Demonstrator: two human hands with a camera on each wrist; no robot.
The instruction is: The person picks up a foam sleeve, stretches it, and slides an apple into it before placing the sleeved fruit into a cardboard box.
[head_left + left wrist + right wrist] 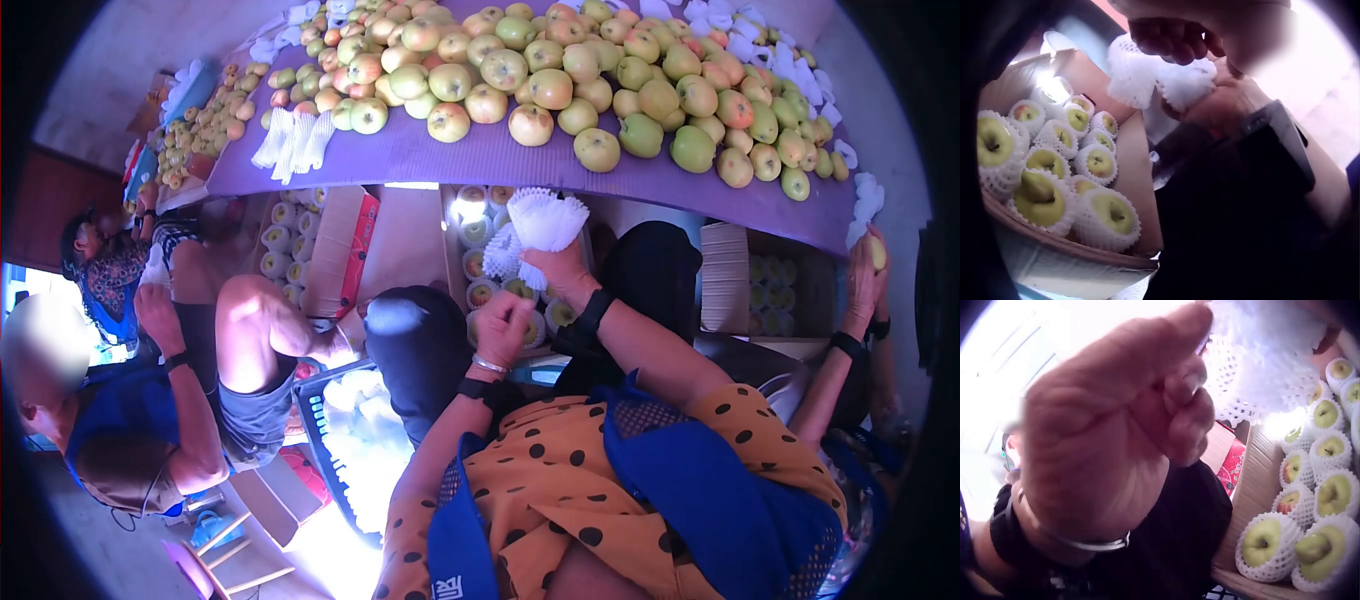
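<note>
My right hand holds a bunch of white foam fruit nets, pinched at their lower end and fanned upward. In the left wrist view the nets spread above the right hand's fingers. My left hand, with a bracelet, is just below and to the left of the nets. Its fingers are curled in the right wrist view, with nothing visible inside the left hand. Under both hands an open cardboard box contains apples in foam nets; one bare stem-like green piece tops a front apple.
A purple-covered table bears a large heap of loose apples and a few foam nets. A black crate of white nets stands by my left knee. Other people sit left and right; another box is further left.
</note>
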